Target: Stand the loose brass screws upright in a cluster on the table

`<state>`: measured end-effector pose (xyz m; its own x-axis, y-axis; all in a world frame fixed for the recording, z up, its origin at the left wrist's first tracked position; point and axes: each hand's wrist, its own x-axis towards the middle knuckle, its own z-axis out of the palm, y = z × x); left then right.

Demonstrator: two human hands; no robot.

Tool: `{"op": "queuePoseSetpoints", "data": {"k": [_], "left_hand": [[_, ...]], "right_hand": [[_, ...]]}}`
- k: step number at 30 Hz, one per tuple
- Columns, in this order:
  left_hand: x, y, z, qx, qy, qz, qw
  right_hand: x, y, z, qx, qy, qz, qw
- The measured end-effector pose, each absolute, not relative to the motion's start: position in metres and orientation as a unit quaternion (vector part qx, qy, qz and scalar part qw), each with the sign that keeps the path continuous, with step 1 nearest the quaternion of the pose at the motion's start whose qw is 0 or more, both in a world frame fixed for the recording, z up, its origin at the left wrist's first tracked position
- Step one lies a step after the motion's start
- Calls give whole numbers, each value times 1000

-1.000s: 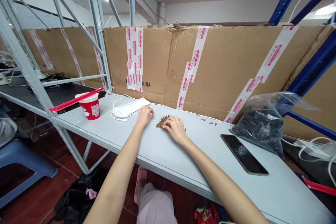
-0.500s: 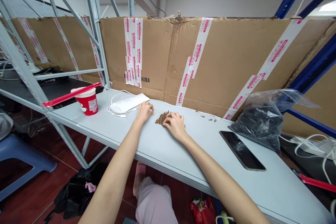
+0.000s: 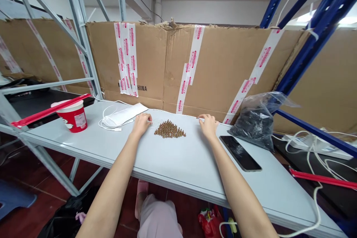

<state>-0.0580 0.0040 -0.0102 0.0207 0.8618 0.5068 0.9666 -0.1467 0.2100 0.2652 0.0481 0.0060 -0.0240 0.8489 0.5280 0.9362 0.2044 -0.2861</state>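
Showing, from left to right, a pale grey folding table (image 3: 83, 148) set against a wall of taped cardboard (image 3: 223, 67), seen from the head of a seated person. Near the table's left end stood a red-and-white paper tub (image 3: 74, 118), a red plastic strip (image 3: 50, 111) laid across its top; both sat well apart from the hands, apparently kept out of the working space. Next came a folded white packet (image 3: 122, 115), with a white cable (image 3: 107, 119) looped loosely beside it. The left hand (image 3: 141, 125) lay palm down on the tabletop, open with its fingers lightly curled and holding nothing, just beside a scatter of pale grains (image 3: 157, 122). Between the hands, touching neither, sat a compact triangular heap of small bronze-coloured screws (image 3: 169, 130), its tidy outline suggesting deliberate gathering by hand. The right hand (image 3: 208, 125) rested near the table's far edge, its fingers partly curled at a thin pale sliver (image 3: 201, 118) — whether it was gripped or merely touched could not be told. Farther right lay a dark-screened smartphone (image 3: 240, 153) and a clear plastic bag of dark contents (image 3: 255, 122), both set aside from the heap.
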Motion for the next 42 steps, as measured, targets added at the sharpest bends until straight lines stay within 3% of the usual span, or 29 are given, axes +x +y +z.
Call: {"op": "queuePoseSetpoints", "data": {"k": [5,12,20,24,29,35,42], "left_hand": [[-60,7,-13,-719,-631,-281,75],[-60,7,-14,-729,-619,-282,73],[-58,5,-13,-735,-614,-278,78],[-48,-2,-2,-751,-570,-307,131],[-17,-15,11,-756,-482,-376,233],[15,-21,5,-826,-362,-346,261],[19,-21,2,-829,-357,-355,244]], "right_hand": [[322,67,-20,-705,-678,-88,190],[327,75,-28,-692,-696,-117,153],[317,71,-22,-678,-703,-54,209],[283,65,-10,-615,-710,64,337],[226,48,4,-432,-712,281,477],[194,23,4,-335,-737,366,459],[191,18,4,-317,-712,427,458]]}}
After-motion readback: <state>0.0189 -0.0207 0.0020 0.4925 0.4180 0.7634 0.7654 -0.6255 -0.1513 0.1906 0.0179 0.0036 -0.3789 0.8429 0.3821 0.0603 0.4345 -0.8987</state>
